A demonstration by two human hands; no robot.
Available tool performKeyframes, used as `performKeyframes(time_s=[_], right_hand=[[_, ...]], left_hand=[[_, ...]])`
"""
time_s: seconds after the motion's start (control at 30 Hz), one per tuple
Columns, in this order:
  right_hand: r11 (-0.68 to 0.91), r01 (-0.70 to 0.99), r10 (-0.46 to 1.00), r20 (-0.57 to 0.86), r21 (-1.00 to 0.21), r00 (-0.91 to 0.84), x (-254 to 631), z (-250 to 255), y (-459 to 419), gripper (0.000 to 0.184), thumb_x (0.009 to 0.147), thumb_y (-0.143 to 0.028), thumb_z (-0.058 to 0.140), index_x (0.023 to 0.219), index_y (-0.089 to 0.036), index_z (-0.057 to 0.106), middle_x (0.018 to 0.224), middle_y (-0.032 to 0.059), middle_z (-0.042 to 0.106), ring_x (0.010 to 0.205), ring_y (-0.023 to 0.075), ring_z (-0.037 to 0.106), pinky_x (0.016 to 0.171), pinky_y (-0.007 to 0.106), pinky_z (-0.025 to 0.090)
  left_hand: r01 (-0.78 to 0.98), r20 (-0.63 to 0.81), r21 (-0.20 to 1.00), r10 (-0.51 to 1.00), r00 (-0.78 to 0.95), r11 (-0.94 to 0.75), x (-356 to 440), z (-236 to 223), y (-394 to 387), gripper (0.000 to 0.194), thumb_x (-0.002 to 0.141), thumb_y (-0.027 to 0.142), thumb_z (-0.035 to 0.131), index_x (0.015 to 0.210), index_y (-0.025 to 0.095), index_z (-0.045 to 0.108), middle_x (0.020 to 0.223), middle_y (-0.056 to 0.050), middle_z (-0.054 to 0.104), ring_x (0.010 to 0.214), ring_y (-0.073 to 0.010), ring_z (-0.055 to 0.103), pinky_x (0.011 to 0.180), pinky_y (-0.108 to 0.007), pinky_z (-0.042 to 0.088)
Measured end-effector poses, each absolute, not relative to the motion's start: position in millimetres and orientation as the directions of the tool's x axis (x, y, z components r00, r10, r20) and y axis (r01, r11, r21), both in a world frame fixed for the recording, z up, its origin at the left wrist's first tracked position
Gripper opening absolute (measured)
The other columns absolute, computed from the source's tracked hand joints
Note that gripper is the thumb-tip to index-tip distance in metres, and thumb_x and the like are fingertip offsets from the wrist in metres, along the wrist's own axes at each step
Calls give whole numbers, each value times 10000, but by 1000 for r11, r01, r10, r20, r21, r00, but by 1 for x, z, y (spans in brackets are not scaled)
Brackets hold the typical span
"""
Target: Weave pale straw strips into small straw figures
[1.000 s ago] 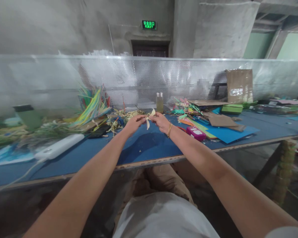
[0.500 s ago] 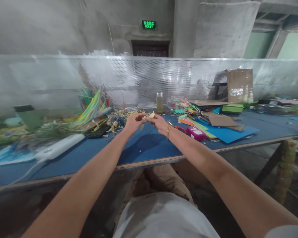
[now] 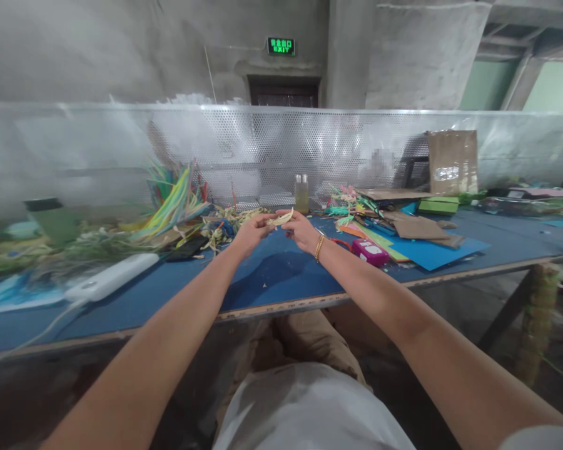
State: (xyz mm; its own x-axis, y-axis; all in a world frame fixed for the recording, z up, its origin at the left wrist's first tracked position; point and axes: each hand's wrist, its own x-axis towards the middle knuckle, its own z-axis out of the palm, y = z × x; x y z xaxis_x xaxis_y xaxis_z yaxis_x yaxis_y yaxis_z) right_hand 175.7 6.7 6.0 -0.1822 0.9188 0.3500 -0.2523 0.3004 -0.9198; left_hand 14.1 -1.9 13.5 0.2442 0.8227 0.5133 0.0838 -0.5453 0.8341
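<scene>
Between my fingertips, above the blue tabletop (image 3: 281, 281), is a thin pale-yellow strip (image 3: 284, 219), curled and leaf-like; its exact material is too small to tell. My left hand (image 3: 254, 232) pinches its left end. From the other side my right hand (image 3: 301, 231), with a gold bracelet at the wrist, pinches the strip's right part. Behind my left hand lies a heap of similar pale strips (image 3: 220, 228). A bottle of yellowish liquid (image 3: 301, 195) stands just beyond my right hand.
A white power strip (image 3: 115, 278) with a cord lies front left, near bundled coloured stems (image 3: 176, 194) and a green bottle (image 3: 51, 222). To the right are red-handled scissors (image 3: 340, 242), a purple box (image 3: 370, 252), blue paper (image 3: 443, 253) and cardboard pieces (image 3: 420, 228). A perforated metal screen (image 3: 281, 144) stands behind.
The pale strip, which hung down with a loose end a second ago, now lies nearly level between my fingers. Both hands have stayed in about the same place.
</scene>
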Motion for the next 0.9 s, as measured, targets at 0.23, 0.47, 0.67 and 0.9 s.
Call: performKeyframes(time_s=[0.23, 0.47, 0.67, 0.9], right_hand=[[421, -184, 873, 452, -888, -184, 176, 4, 9, 240, 612, -225, 689, 852, -220, 673, 770, -16, 639, 614, 93, 463, 551, 225, 348], [537, -60, 828, 540, -841, -153, 176, 1, 11, 221, 654, -341, 724, 803, -195, 653, 738, -14, 620, 680, 112, 512, 638, 240, 405], [684, 121, 725, 650, -720, -230, 178, 1, 7, 184, 700, -322, 719, 856, -224, 714, 888, 31, 694, 847, 171, 599, 815, 310, 449], [621, 97, 776, 593, -778, -213, 177, 2, 5, 184, 731, -311, 659, 866, -214, 740, 825, 26, 695, 792, 157, 597, 728, 275, 448]], left_hand=[[-35, 413, 908, 876, 248, -418, 15, 11, -1, 391, 645, 236, 722, 1031, 175, 707, 605, 26, 507, 519, -90, 437, 516, -238, 342], [-175, 307, 946, 926, 221, -272, 14, 16, -3, 315, 663, 182, 712, 978, 198, 702, 697, -13, 603, 605, -111, 530, 601, -252, 434], [-225, 278, 946, 944, 179, -236, 12, 17, -2, 290, 666, 180, 696, 954, 205, 680, 652, -2, 583, 552, -98, 503, 556, -234, 434], [22, 401, 915, 914, 60, -403, 11, 9, 7, 306, 669, 300, 723, 933, 176, 634, 530, 49, 494, 447, -91, 421, 474, -247, 337]])
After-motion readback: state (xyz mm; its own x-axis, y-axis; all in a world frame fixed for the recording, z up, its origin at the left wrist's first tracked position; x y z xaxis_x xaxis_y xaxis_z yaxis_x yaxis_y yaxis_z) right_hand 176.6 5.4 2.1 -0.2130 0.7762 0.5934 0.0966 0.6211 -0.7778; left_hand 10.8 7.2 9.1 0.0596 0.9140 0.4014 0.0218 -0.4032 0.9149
